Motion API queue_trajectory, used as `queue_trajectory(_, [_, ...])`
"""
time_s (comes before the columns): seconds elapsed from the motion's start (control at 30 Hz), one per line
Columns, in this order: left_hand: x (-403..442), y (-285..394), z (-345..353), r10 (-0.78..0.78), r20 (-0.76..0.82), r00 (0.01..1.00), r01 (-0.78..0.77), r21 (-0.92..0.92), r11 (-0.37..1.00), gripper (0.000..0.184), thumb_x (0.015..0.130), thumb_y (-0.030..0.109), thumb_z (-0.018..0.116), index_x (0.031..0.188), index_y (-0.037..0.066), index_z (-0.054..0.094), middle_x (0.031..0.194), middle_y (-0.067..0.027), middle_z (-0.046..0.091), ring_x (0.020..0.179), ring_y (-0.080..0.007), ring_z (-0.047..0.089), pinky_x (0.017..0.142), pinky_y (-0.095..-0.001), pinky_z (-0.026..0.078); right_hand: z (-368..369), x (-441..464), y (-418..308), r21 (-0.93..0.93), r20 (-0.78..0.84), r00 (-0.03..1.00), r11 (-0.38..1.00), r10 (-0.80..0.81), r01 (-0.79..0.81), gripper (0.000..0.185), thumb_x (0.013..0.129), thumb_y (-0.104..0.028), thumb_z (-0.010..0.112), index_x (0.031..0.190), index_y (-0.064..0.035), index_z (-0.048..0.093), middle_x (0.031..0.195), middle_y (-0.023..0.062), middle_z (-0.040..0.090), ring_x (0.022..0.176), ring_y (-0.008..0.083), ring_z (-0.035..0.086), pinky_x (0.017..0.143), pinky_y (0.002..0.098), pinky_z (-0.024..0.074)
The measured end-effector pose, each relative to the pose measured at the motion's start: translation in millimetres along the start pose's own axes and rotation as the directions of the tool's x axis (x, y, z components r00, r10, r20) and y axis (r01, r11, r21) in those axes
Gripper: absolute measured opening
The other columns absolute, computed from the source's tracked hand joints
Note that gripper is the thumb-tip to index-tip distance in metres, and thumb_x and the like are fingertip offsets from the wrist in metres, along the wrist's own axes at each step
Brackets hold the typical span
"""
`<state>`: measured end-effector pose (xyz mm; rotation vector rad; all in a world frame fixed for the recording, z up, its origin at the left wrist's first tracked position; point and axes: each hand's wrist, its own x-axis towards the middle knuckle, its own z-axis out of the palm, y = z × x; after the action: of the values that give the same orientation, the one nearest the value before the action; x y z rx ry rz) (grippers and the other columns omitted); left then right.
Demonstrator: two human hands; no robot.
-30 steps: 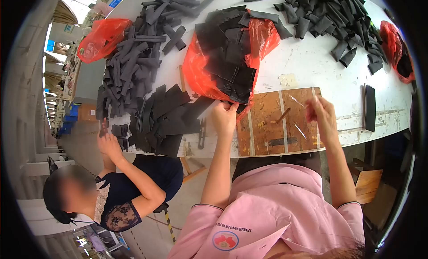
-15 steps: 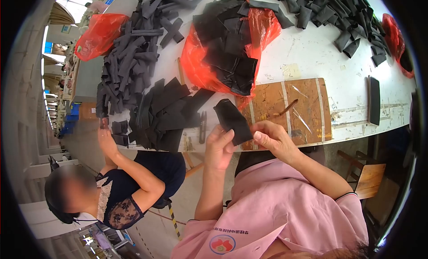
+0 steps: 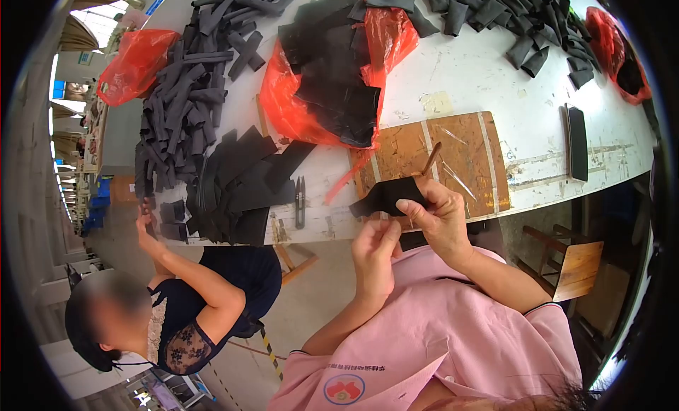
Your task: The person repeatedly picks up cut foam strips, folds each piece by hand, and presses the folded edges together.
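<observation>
My right hand [image 3: 444, 216] grips a small black fabric piece [image 3: 392, 194] at its right end, thumb on top. The piece extends leftward above the table's front edge. Just below it, my left hand [image 3: 376, 255] is closed in a pinch. Whatever its fingertips hold, if anything, is too small to make out. Behind the fabric lies a brown wooden board [image 3: 396, 155] with pale strips across it, and a thin brown stick-like tool [image 3: 432, 158] on top. Small thread snips [image 3: 300, 202] rest on the table left of my hands.
A red plastic bag [image 3: 283, 103] full of black fabric pieces stands behind the board. Flat black pieces [image 3: 233, 177] and dark rolled strips [image 3: 187, 100] are piled at left. More pieces [image 3: 495, 15] lie far right. A co-worker [image 3: 205, 298] sits at left.
My left hand has let go of the black fabric piece and moved below it in a pinch. The piece has turned more level in my right hand. The whole view has shifted slightly.
</observation>
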<state>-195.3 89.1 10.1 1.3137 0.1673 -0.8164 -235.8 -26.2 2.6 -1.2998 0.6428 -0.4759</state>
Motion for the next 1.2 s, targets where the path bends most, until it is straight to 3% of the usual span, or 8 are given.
queue_trajectory(0.1, [-18.1, 3.5, 10.7, 0.415, 0.054, 0.908, -0.411, 0.305, 0.859, 0.009, 0.084, 0.008, 0.059, 0.087, 0.003, 0.052, 0.074, 0.0006, 0.052, 0.061, -0.0035, 0.046, 0.053, -0.0166, 0.036, -9.6, 0.7, 2.5, -0.251, 0.0, 0.985, 0.954, -0.17, 0.164, 0.021, 0.067, -0.008, 0.073, 0.067, 0.0015, 0.054, 0.062, 0.007, 0.051, 0.048, 0.0123, 0.044, 0.044, 0.0261, 0.0367])
queue_trajectory(0.23, [-5.3, 6.3, 23.1, 0.532, 0.116, 0.839, -0.534, 0.365, 0.763, 0.013, 0.082, 0.007, 0.061, 0.086, 0.001, 0.051, 0.071, 0.0007, 0.053, 0.061, -0.0033, 0.046, 0.056, -0.0175, 0.038, -13.3, -4.5, -12.4, -0.47, 0.061, 0.955, 0.836, -0.29, 0.284, 0.021, 0.063, -0.007, 0.073, 0.064, 0.0, 0.053, 0.062, 0.0079, 0.051, 0.048, 0.0178, 0.047, 0.044, 0.0292, 0.0385])
queue_trajectory(0.57, [-0.9, 15.2, 29.6, 0.415, 0.059, 0.908, -0.413, 0.295, 0.862, 0.009, 0.08, 0.006, 0.06, 0.082, 0.0, 0.054, 0.069, -0.0008, 0.056, 0.054, -0.0023, 0.044, 0.047, -0.0168, 0.034, -20.9, -10.6, -5.2, -0.681, 0.222, 0.845, 0.543, -0.487, 0.491, 0.025, 0.056, -0.011, 0.074, 0.066, -0.0051, 0.052, 0.07, 0.0067, 0.052, 0.064, 0.023, 0.053, 0.049, 0.0341, 0.0431])
queue_trajectory(0.67, [1.1, 15.8, 25.9, 0.303, 0.064, 0.951, -0.309, 0.297, 0.904, 0.008, 0.081, 0.002, 0.06, 0.086, -0.001, 0.054, 0.075, -0.0006, 0.056, 0.062, -0.0036, 0.051, 0.056, -0.0178, 0.041, -19.7, -8.7, -7.0, -0.695, 0.254, 0.8, 0.473, -0.543, 0.542, 0.027, 0.053, -0.011, 0.073, 0.065, -0.005, 0.05, 0.068, 0.0071, 0.048, 0.063, 0.0234, 0.051, 0.049, 0.0338, 0.0423])
queue_trajectory(0.97, [11.1, 20.3, 17.8, 0.167, 0.079, 0.983, -0.183, 0.288, 0.94, 0.007, 0.079, 0.001, 0.056, 0.085, -0.002, 0.055, 0.072, -0.0007, 0.056, 0.058, -0.0029, 0.049, 0.045, -0.0163, 0.036, -22.9, -9.3, -3.0, -0.75, 0.381, 0.728, 0.27, -0.57, 0.604, 0.028, 0.051, -0.013, 0.07, 0.065, -0.006, 0.047, 0.068, 0.0066, 0.044, 0.061, 0.0229, 0.048, 0.049, 0.0327, 0.0412])
queue_trajectory(1.07, [14.7, 17.7, 12.9, 0.169, 0.083, 0.982, -0.187, 0.311, 0.932, 0.005, 0.079, 0.0, 0.056, 0.084, -0.002, 0.056, 0.071, -0.0005, 0.056, 0.056, -0.0024, 0.048, 0.045, -0.0161, 0.036, -25.0, -7.0, -7.1, -0.709, 0.447, 0.766, 0.339, -0.462, 0.619, 0.028, 0.057, -0.015, 0.073, 0.072, -0.0029, 0.052, 0.071, 0.0074, 0.047, 0.065, 0.0209, 0.052, 0.052, 0.0316, 0.0439])
queue_trajectory(1.13, [14.5, 20.4, 11.3, 0.175, 0.088, 0.981, -0.194, 0.316, 0.929, 0.005, 0.079, 0.0, 0.056, 0.084, -0.002, 0.056, 0.071, 0.0, 0.057, 0.056, -0.002, 0.048, 0.045, -0.0165, 0.035, -28.7, -7.0, -20.1, -0.473, 0.37, 0.899, 0.786, -0.233, 0.398, 0.029, 0.063, -0.017, 0.073, 0.079, -0.0012, 0.055, 0.075, 0.0079, 0.05, 0.069, 0.0199, 0.055, 0.054, 0.0308, 0.046])
queue_trajectory(1.2, [14.6, 25.2, 8.6, 0.154, 0.156, 0.976, -0.198, 0.329, 0.923, 0.005, 0.079, -0.001, 0.056, 0.084, -0.002, 0.056, 0.071, 0.0003, 0.057, 0.056, -0.002, 0.048, 0.045, -0.017, 0.036, -35.0, -5.4, -28.0, -0.289, 0.387, 0.916, 0.93, -0.104, 0.227, 0.032, 0.07, -0.021, 0.073, 0.089, 0.0, 0.058, 0.079, 0.0079, 0.054, 0.07, 0.018, 0.059, 0.057, 0.0297, 0.0488])
